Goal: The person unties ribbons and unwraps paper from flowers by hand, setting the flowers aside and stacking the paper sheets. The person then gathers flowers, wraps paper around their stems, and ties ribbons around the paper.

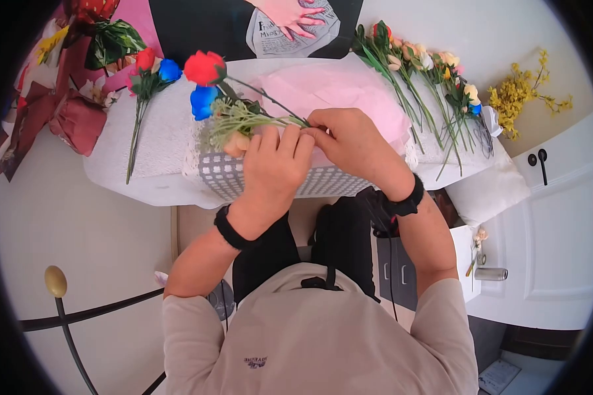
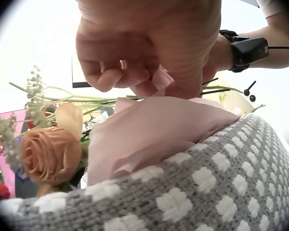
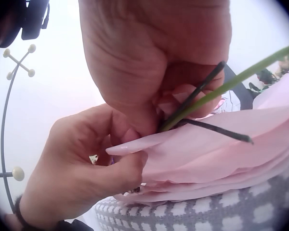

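Note:
My right hand [image 1: 359,141] pinches a bundle of flower stems [image 3: 221,90] near their ends, above layered pink wrapping paper [image 1: 349,82]. The bundle points left, with a red rose [image 1: 204,68], a blue rose [image 1: 204,103], a peach rose [image 2: 50,156] and pale green sprigs [image 1: 225,125] at its heads. Close beside the right hand, my left hand [image 1: 277,161] pinches an edge of the pink paper between thumb and finger, as the right wrist view shows. Under the paper lies a grey-and-white woven cloth [image 2: 221,183]. The palms partly hide the gripped stems.
Several loose flowers [image 1: 428,85] lie along the right of the white table [image 1: 105,168]. A red and blue rose bunch [image 1: 141,92] rests at its left. Beyond stand a dark red wrapped bouquet [image 1: 72,118], a black poster [image 1: 197,29] and yellow blossoms [image 1: 517,95].

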Tool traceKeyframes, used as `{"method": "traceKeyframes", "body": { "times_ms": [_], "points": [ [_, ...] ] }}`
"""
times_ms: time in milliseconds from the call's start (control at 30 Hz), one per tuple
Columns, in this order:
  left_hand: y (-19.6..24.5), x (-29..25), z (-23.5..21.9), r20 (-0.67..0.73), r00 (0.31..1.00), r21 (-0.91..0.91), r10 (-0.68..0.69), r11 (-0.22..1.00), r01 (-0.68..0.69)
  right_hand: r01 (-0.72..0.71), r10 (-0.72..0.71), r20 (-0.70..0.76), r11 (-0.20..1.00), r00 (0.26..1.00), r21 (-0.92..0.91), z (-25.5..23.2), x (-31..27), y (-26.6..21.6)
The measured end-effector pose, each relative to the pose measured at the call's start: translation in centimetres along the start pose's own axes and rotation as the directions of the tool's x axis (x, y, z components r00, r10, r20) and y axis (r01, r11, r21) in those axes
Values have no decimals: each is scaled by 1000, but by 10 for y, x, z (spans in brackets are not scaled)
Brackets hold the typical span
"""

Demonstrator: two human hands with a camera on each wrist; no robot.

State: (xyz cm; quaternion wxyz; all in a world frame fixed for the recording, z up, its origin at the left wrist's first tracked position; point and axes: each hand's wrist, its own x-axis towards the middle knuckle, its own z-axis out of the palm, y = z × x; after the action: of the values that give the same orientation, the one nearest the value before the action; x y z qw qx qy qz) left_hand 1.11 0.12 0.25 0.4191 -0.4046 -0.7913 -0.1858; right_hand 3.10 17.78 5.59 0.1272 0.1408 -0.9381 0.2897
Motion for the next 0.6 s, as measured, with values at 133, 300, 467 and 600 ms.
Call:
{"method": "traceKeyframes", "body": {
  "times_ms": [133,300,467,600],
  "points": [
    [7,-4,8,-1,1000,-19,-18,1000,18,6,-6,-33,1000,999,19,3,-5,9],
    [4,6,-1,10,1000,-85,20,996,-19,15,-14,-19,999,1000,47,10,-14,18],
    [-22,13,6,111,990,-280,89,958,-54,38,-36,-42,998,998,44,17,-18,22],
    [-28,15,9,171,972,-311,163,945,-103,10,-10,-19,999,1000,35,19,-23,25]
  ]
}}
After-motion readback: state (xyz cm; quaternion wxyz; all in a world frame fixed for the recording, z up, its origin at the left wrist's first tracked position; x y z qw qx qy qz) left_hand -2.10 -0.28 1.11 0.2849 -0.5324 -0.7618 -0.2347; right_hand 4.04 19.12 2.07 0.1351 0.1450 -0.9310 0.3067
